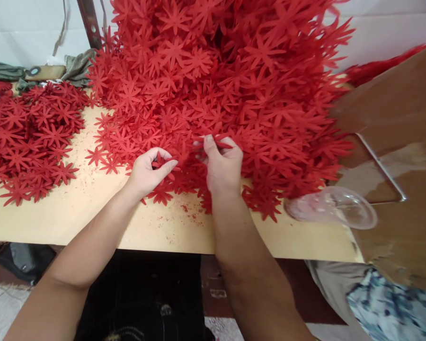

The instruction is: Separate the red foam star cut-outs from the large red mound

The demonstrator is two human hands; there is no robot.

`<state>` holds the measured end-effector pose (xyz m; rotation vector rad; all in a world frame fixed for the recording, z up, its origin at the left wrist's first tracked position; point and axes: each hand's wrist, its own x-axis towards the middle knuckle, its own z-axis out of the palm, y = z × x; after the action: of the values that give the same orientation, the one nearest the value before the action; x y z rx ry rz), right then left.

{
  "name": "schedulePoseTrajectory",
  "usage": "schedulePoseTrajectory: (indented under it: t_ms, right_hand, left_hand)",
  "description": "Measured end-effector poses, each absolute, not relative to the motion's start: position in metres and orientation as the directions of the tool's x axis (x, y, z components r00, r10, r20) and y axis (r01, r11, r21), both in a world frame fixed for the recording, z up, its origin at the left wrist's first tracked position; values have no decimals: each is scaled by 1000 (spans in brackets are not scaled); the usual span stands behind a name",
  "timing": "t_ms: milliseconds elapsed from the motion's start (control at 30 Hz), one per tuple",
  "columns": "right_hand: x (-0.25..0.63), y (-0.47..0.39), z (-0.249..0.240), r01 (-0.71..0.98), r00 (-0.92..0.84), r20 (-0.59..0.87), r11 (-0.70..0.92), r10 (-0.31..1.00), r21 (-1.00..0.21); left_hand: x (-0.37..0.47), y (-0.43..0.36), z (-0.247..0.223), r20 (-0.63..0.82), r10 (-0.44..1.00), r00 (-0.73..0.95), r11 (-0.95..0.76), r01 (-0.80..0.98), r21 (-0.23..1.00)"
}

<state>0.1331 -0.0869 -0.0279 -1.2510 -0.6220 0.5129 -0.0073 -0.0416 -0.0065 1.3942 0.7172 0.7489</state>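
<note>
A tall heap of red flower-shaped cutouts (213, 85) with narrow petals fills the middle of the table. At its front edge my left hand (149, 171) is closed, thumb against fingers, on a red flower cutout (159, 162). A short way to the right, my right hand (223, 163) pinches another red flower cutout (223, 143) between thumb and fingers. The two hands are apart, both just above the near side of the heap. Part of each held piece is hidden by the fingers, and red blends with red behind them.
A smaller pile of red flower cutouts (28, 137) lies left on the yellowish table (102, 213). Right, a clear plastic cup (332, 207) lies on its side against a cardboard sheet (404, 156). Dark green cloth (78, 66) sits at the back left. Red crumbs dot the tabletop.
</note>
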Motion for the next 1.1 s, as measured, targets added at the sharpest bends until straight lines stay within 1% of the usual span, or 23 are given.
schedulePoseTrajectory:
  t_ms: [67, 200, 300, 400, 567, 700, 833, 900, 1000, 1100]
  right_hand:
    - [138, -86, -31, -42, 735, 139, 249, 664, -967]
    - [137, -85, -33, 11, 679, 169, 220, 714, -975]
    - [133, -85, -32, -3, 690, 157, 220, 706, -975]
    - [132, -85, -31, 21, 691, 169, 215, 703, -976]
    - [129, -87, -28, 98, 672, 198, 179, 713, -979]
    - [123, -91, -22, 104, 660, 221, 204, 718, -974]
    - [120, -94, -17, 81, 566, 180, 163, 804, -983]
    - [119, -95, -15, 81, 490, 160, 138, 857, -987]
    - [117, -97, -12, 89, 341, 140, 116, 930, -989]
    - [114, -98, -9, 96, 227, 120, 100, 967, -990]
  left_hand:
    - [-8, -40, -6, 2, 827, 562, 29, -47, 998]
    - [-10, -38, -5, 39, 856, 516, -2, -72, 997]
    - [-11, -37, -3, 20, 863, 505, 28, -87, 996]
    - [-12, -36, -3, -3, 860, 510, 67, -108, 992]
    - [-12, -35, -3, 16, 861, 509, 74, -155, 985]
    - [-12, -36, -2, -27, 824, 566, 121, -128, 984]
    - [-12, -37, -4, -1, 848, 530, 71, -112, 991]
    - [-12, -37, -6, 17, 828, 560, 70, -133, 989]
    - [-13, -36, -9, 8, 774, 633, 154, -201, 968]
    - [-12, -34, -10, -33, 779, 626, 237, -247, 940]
